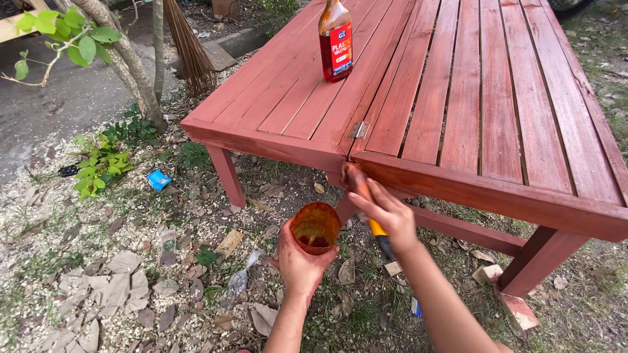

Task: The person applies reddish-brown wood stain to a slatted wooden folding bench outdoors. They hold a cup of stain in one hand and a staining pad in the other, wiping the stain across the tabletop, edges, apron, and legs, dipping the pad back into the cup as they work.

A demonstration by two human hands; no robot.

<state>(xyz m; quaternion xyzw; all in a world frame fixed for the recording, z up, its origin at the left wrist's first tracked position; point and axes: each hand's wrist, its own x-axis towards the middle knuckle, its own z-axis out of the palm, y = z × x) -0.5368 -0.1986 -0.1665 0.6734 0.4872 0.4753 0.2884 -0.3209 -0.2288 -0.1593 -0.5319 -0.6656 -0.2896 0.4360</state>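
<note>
My left hand (299, 263) grips a stained plastic cup (316, 225) holding a little dark red-brown varnish, below the table's front edge. In my right hand (386, 214) is a paintbrush with a yellow handle (377, 228). Its stained bristles (354, 176) touch the front rail of the red-brown slatted wooden table (497, 189), close to a seam under a small metal hinge (358, 130). A bottle of red-brown varnish (335, 40) stands upright on the tabletop farther back.
The ground is littered with dry leaves, sawdust, wood scraps (229, 242) and a blue wrapper (158, 180). A broom (190, 46) leans by a thin tree trunk (131, 62) at left. Table legs (226, 174) stand on both sides.
</note>
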